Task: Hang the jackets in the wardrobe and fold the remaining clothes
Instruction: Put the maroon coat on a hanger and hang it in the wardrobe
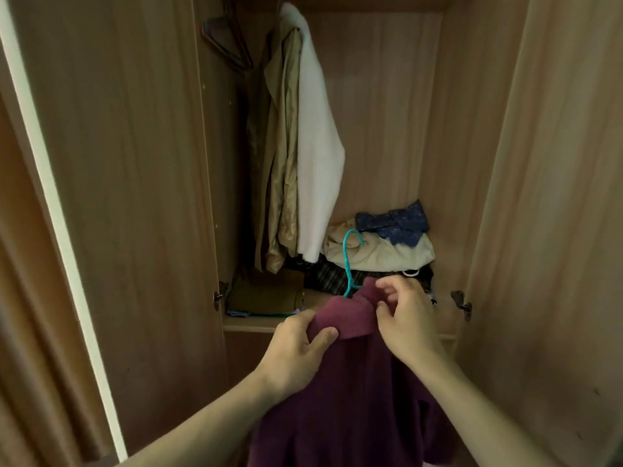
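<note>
No brand, label or writing can be read anywhere in the view. In front of the open wardrobe (pixel 387 129), a maroon fleece jacket (pixel 354 382) hangs on a teal hanger (pixel 348 261), whose hook rises above the collar while its shoulders are hidden inside the fabric. The left hand (pixel 296 352) has its grip closed on the left side of the collar, thumb on top and fingers curled under the fold. The right hand (pixel 404 318) pinches the right side of the collar between thumb and fingers. The jacket's lower part is cut off by the bottom edge. Inside, a white jacket (pixel 317 146) and a tan jacket (pixel 279 156) hang at the left, with dark empty hangers (pixel 229 42) beside them; the rail is out of view. On the shelf (pixel 249 323) lies a pile of clothes (pixel 381 247), dim and hard to tell apart, topped by a blue patterned piece (pixel 394 224), and a folded olive garment (pixel 266 294) sits to its left.
</note>
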{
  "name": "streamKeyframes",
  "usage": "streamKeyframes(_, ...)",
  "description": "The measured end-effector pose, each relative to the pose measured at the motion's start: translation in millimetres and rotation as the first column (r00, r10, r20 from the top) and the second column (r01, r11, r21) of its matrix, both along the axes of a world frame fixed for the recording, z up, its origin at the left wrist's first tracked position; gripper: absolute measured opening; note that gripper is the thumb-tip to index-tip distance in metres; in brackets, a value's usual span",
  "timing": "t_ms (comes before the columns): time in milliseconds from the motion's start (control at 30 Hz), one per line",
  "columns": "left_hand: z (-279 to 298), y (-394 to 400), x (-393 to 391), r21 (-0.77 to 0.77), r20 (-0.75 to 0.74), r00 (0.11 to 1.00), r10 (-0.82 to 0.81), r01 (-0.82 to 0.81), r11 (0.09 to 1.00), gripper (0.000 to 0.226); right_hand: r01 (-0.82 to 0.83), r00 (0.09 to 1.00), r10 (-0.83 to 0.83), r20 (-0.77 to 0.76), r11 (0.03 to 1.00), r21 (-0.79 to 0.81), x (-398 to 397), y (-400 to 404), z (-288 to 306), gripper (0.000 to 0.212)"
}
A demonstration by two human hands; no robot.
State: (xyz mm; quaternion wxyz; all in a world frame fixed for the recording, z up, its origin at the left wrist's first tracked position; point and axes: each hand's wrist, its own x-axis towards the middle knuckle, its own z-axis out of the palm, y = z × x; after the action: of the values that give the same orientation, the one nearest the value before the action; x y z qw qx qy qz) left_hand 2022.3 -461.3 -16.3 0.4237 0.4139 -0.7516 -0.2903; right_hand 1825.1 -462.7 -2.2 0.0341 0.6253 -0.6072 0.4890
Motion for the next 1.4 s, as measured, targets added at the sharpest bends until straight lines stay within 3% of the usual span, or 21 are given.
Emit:
streamKeyframes(100, -4, 4, -18, -0.077, -0.025, 0.997, 0.072, -0.073, 0.994, 0.017, -0.05, 0.997, 0.047, 0.057, 0.997, 0.057, 15, 18, -5, 0.018)
streamKeyframes(267, -2, 12, -48, -0.119, -0.143, 0.98, 0.14, -0.157, 0.98, 0.012, -0.056, 0.987, 0.037, 0.159, 0.991, 0.121, 25, 43, 14, 0.04)
streamKeyframes(300, -2, 14, -53, -0.125, -0.174, 0.978, 0.112, -0.135, 0.983, 0.007, -0.066, 0.986, 0.041, 0.159, 0.986, 0.155, 25, 45, 19, 0.043)
streamKeyframes(367, -1, 19, -63, -0.131, -0.209, 0.977, 0.032, -0.06, 0.99, 0.021, -0.104, 0.964, 0.04, 0.263, 0.967, 0.232, 25, 43, 26, 0.042)
streamKeyframes(467, -3, 19, -71, -0.141, -0.233, 0.971, -0.053, 0.02, 0.99, 0.045, -0.235, 0.782, 0.044, 0.622, 0.945, 0.228, 23, 34, 27, 0.035)
streamKeyframes(600, -5, 19, -73, -0.058, -0.21, 0.938, -0.274, 0.268, 0.962, 0.062, -0.144, 0.629, -0.044, 0.776, 0.974, 0.172, 14, 23, 25, 0.012)
streamKeyframes(667, -7, 19, -67, 0.052, -0.131, 0.882, -0.452, 0.461, 0.886, 0.067, -0.108, 0.663, -0.092, 0.743, 0.97, 0.217, 4, 18, 26, 0.022)
streamKeyframes(733, -7, 11, -54, 0.116, -0.138, 0.849, -0.509, 0.524, 0.843, 0.049, -0.122, 0.779, -0.104, 0.619, 0.942, 0.312, -6, 18, 24, 0.022)
streamKeyframes(800, -7, -6, -37, 0.046, -0.096, 0.943, -0.319, 0.324, 0.945, 0.022, -0.134, 0.865, -0.089, 0.493, 0.907, 0.399, -11, 21, 21, 0.024)
streamKeyframes(900, -7, -34, -6, -0.098, -0.021, 0.999, -0.031, 0.029, 0.995, 0.018, -0.09, 0.941, -0.071, 0.332, 0.891, 0.444, -12, 26, 23, 0.032)
streamKeyframes(1033, -10, -63, 20, -0.447, 0.217, 0.965, 0.148, -0.037, 0.894, 0.034, -0.039, 0.995, -0.003, 0.098, 0.903, 0.427, -13, 33, 35, 0.035)
streamKeyframes(1100, -7, -74, 25, -0.533, 0.302, 0.933, 0.194, -0.004, 0.846, 0.043, -0.051, 0.999, 0.053, 0.006, 0.917, 0.396, -14, 40, 41, 0.037)
streamKeyframes(1233, -5, -94, 28, -0.488, 0.412, 0.911, 0.026, 0.196, 0.851, 0.049, -0.143, 0.99, 0.139, 0.038, 0.924, 0.355, -23, 52, 50, 0.043)
streamKeyframes(1300, -7, -92, 26, -0.461, 0.369, 0.924, -0.104, 0.279, 0.843, 0.043, -0.151, 0.988, 0.137, 0.066, 0.932, 0.328, -29, 56, 51, 0.047)
streamKeyframes(1400, -12, -86, 18, -0.521, 0.299, 0.949, -0.104, 0.254, 0.815, 0.037, -0.181, 0.983, 0.161, 0.091, 0.941, 0.286, -34, 58, 48, 0.056)
